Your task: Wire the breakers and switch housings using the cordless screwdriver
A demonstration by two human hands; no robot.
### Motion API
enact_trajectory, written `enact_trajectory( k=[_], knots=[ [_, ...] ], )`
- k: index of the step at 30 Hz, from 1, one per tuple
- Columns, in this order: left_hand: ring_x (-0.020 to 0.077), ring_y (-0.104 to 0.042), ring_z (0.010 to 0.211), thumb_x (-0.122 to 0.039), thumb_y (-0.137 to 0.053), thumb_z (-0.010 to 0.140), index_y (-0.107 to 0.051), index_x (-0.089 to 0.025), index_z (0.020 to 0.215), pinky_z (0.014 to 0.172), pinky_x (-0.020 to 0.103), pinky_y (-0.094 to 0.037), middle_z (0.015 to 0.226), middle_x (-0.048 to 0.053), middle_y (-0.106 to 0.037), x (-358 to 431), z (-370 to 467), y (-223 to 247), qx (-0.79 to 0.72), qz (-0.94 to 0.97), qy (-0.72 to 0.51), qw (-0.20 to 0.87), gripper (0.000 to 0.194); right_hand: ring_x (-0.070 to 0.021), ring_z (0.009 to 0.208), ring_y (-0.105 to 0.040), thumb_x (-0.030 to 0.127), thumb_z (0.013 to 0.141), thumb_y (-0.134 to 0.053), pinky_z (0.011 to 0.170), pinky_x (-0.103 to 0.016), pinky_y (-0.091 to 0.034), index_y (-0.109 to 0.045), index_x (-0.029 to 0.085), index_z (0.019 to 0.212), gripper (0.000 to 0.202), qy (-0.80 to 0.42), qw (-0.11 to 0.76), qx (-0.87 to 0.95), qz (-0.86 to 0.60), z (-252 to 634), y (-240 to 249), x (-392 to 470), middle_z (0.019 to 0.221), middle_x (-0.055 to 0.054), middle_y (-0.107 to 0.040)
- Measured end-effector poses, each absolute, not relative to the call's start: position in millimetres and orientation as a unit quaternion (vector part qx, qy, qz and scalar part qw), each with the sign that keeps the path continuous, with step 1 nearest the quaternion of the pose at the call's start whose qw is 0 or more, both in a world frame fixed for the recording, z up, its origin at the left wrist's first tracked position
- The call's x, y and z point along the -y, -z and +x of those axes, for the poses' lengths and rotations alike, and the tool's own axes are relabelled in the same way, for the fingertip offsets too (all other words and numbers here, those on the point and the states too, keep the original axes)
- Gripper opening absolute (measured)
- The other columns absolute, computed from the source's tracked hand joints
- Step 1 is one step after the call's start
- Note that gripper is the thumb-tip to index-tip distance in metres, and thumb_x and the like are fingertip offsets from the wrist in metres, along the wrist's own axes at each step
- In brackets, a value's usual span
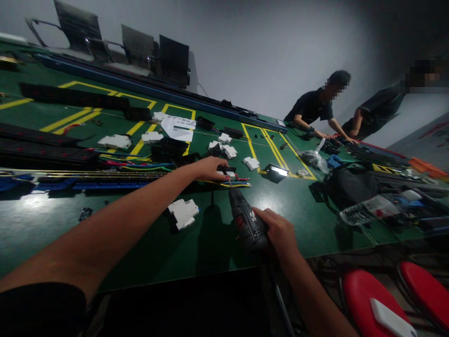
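My right hand (278,229) is wrapped round a black and red power drill (247,220), whose bit points up and left. The bit's tip is at a small black and white part (226,172) at the end of a long rail. My left hand (212,168) has its fingers closed on that part. Red, blue and yellow wires (242,181) with metal ends stick out to the right of it. Below my left forearm, a white circuit breaker (184,213) lies on the green table (147,252).
Several white breakers (115,141) and a paper sheet (178,128) lie beyond my hands. Long black rails (38,150) are at the left. A plastic bottle (370,209) and black bag (351,182) stand right. Two people work at the far right; red stools (368,299) are near the edge.
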State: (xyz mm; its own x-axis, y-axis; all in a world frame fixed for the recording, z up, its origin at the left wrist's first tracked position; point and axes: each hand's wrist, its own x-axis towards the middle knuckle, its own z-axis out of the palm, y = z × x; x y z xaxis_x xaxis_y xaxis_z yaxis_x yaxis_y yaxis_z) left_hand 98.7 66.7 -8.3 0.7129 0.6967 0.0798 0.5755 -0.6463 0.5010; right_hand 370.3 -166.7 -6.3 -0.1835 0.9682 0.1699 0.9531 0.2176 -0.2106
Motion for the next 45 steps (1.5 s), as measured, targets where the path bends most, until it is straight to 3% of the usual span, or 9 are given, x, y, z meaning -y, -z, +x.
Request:
enact_trajectory(
  k=[4,8,13,19,26,32,37,42,45],
  knots=[
    [0.0309,-0.066,0.109,-0.06,-0.07,0.083,-0.068,-0.019,0.131,0.091,0.039,-0.049,0.127,0.015,-0.072,-69,99,11,-0.346,0.901,-0.136,0.222,0.063,-0.0202,0.093,-0.07,0.008,0.089,-0.048,0.074,-0.027,-0.045,-0.071,0.03,0.134,0.056,-0.057,0.104,0.764,-0.634,364,-12,172,0.105,-0.004,-0.075],
    [0.0307,-0.066,0.108,-0.06,-0.071,0.082,-0.069,-0.02,0.128,0.09,0.039,-0.049,0.126,0.014,-0.072,-75,100,19,-0.343,0.903,-0.144,0.213,0.06,-0.0251,0.1,-0.071,0.017,0.079,-0.064,0.08,-0.03,-0.047,-0.066,0.03,0.137,0.06,-0.083,0.091,0.777,-0.617,353,-40,175,0.116,-0.005,-0.074],
    [0.0303,-0.066,0.107,-0.058,-0.072,0.081,-0.07,-0.021,0.125,0.09,0.039,-0.049,0.124,0.014,-0.072,-78,100,22,-0.342,0.901,-0.153,0.221,0.057,-0.0268,0.102,-0.07,0.02,0.077,-0.067,0.079,-0.032,-0.044,-0.067,0.029,0.127,0.051,-0.069,0.063,0.785,-0.612,348,-60,169,0.115,-0.005,-0.075],
    [0.028,-0.067,0.101,-0.05,-0.074,0.077,-0.072,-0.023,0.118,0.089,0.038,-0.049,0.114,0.01,-0.075,-82,99,25,-0.328,0.902,-0.153,0.237,0.049,-0.0252,0.093,-0.07,0.021,0.075,-0.068,0.071,-0.03,-0.036,-0.067,0.027,0.115,0.04,-0.052,0.037,0.776,-0.627,349,-55,166,0.107,-0.004,-0.075],
    [0.0312,-0.065,0.111,-0.055,-0.073,0.078,-0.07,-0.022,0.128,0.094,0.04,-0.049,0.129,0.014,-0.071,-83,100,26,-0.336,0.904,-0.154,0.214,0.06,-0.025,0.102,-0.071,0.02,0.076,-0.068,0.077,-0.03,-0.039,-0.065,0.031,0.124,0.049,-0.073,0.061,0.777,-0.622,347,-54,166,0.115,-0.001,-0.075],
    [0.029,-0.067,0.102,-0.049,-0.074,0.077,-0.073,-0.023,0.121,0.088,0.039,-0.05,0.116,0.011,-0.075,-81,100,24,-0.334,0.902,-0.153,0.226,0.052,-0.0238,0.094,-0.07,0.02,0.078,-0.066,0.071,-0.03,-0.036,-0.067,0.028,0.113,0.036,-0.064,0.036,0.764,-0.641,346,-49,167,0.106,-0.002,-0.075],
    [0.0301,-0.067,0.105,-0.056,-0.073,0.078,-0.072,-0.022,0.124,0.087,0.039,-0.05,0.122,0.013,-0.074,-80,101,24,-0.336,0.905,-0.154,0.21,0.057,-0.0236,0.099,-0.07,0.02,0.08,-0.066,0.075,-0.029,-0.038,-0.067,0.032,0.122,0.044,-0.074,0.067,0.77,-0.63,347,-45,168,0.113,0.0,-0.076],
    [0.0268,-0.068,0.096,-0.05,-0.073,0.078,-0.072,-0.022,0.12,0.081,0.037,-0.05,0.113,0.01,-0.076,-77,99,21,-0.332,0.9,-0.155,0.234,0.051,-0.0244,0.091,-0.07,0.022,0.079,-0.067,0.07,-0.03,-0.035,-0.068,0.029,0.111,0.033,-0.068,0.05,0.761,-0.644,347,-43,168,0.103,-0.001,-0.075],
    [0.0273,-0.068,0.099,-0.054,-0.073,0.079,-0.071,-0.022,0.122,0.084,0.037,-0.05,0.117,0.01,-0.075,-76,99,20,-0.334,0.901,-0.155,0.229,0.054,-0.0243,0.094,-0.07,0.022,0.078,-0.068,0.071,-0.029,-0.036,-0.068,0.03,0.115,0.037,-0.084,0.065,0.76,-0.641,347,-41,169,0.105,0.0,-0.076]
  ],
)
